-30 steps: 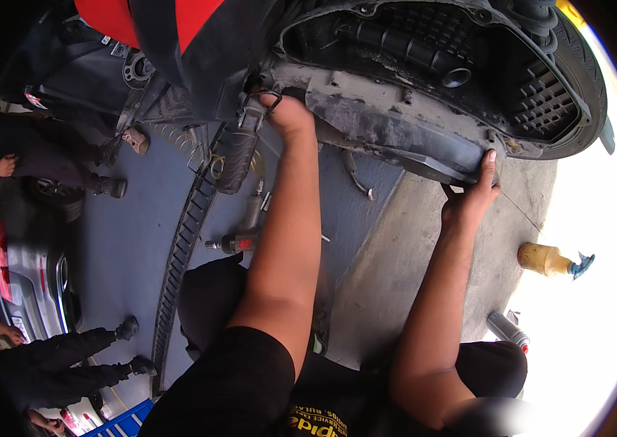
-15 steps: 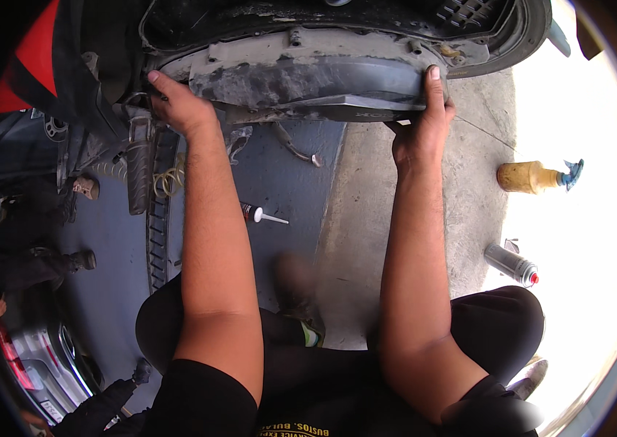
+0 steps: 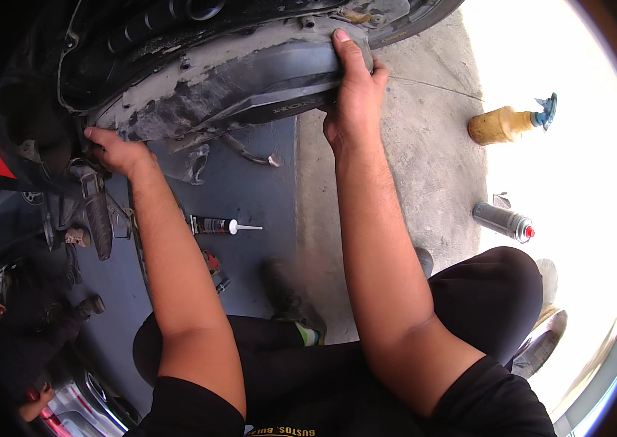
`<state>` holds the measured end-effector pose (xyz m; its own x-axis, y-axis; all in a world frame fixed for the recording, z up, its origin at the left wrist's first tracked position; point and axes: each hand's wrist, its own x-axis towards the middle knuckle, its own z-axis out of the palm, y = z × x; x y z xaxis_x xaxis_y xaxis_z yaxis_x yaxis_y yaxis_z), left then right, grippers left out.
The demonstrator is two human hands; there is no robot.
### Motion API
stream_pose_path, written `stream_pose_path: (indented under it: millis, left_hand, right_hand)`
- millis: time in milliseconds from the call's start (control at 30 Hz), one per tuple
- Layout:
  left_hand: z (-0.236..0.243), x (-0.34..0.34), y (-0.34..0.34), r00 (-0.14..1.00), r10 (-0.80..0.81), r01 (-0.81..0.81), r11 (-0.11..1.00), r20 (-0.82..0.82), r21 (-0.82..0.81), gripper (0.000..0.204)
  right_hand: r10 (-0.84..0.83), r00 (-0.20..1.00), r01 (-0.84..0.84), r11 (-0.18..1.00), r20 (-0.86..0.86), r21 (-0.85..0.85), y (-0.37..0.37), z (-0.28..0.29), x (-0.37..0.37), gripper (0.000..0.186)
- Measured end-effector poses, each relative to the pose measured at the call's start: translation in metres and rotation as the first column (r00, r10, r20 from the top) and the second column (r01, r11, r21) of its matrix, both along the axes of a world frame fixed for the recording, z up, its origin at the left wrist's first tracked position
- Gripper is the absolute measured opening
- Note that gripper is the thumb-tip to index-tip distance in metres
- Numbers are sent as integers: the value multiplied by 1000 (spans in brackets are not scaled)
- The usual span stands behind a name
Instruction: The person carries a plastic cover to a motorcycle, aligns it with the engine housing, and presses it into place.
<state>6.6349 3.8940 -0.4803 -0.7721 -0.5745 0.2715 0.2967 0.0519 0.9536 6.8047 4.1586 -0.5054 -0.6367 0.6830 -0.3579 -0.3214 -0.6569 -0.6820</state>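
Observation:
A long grey-black scooter crankcase cover (image 3: 250, 76), dusty along its upper edge, lies against the side of the scooter (image 3: 93, 36). Around its left end is my left hand (image 3: 120, 153), thumb on top and the other fingers mostly out of sight. My right hand (image 3: 358, 98) grips the opposite end, with its thumb over the outer face and its fingers behind. Along its upper edge the cover sits close to the dark housing; whether it is fully seated I cannot tell. A footpeg (image 3: 97, 218) hangs just below my left hand.
On the floor below the cover lies a sealant tube (image 3: 212, 225) with a white nozzle. To the right are a yellow spray bottle (image 3: 494, 126) and a grey aerosol can (image 3: 499, 221). A kickstart-like lever (image 3: 246, 151) hangs under the cover. Other people (image 3: 32, 320) and a car (image 3: 79, 408) are at far left.
My view has shifted and turned, so the cover now slants, its left end lower in the picture. Both hands keep their hold on its ends.

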Motion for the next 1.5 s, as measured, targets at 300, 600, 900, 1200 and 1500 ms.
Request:
stream_pose_path:
  millis: [300,600,900,1200,1500]
  left_hand:
    - [-2,8,19,994,-97,100,991,-44,94,77]
    - [-1,3,9,993,-116,115,986,0,123,79]
    - [3,18,21,997,-15,10,998,71,66,77]
    - [13,36,32,982,101,-102,995,162,2,83]
    - [20,42,45,981,88,-93,995,175,23,83]
  right_hand:
    - [-92,996,91,994,-18,-62,3,-5,2,98]
    - [-78,992,82,996,-96,35,4,-13,2,101]
    - [-91,995,94,993,-37,73,11,-18,-3,103]
    - [-82,996,83,996,-25,18,12,-21,-2,103]
    - [-14,1000,14,999,4,50,15,-27,-1,115]
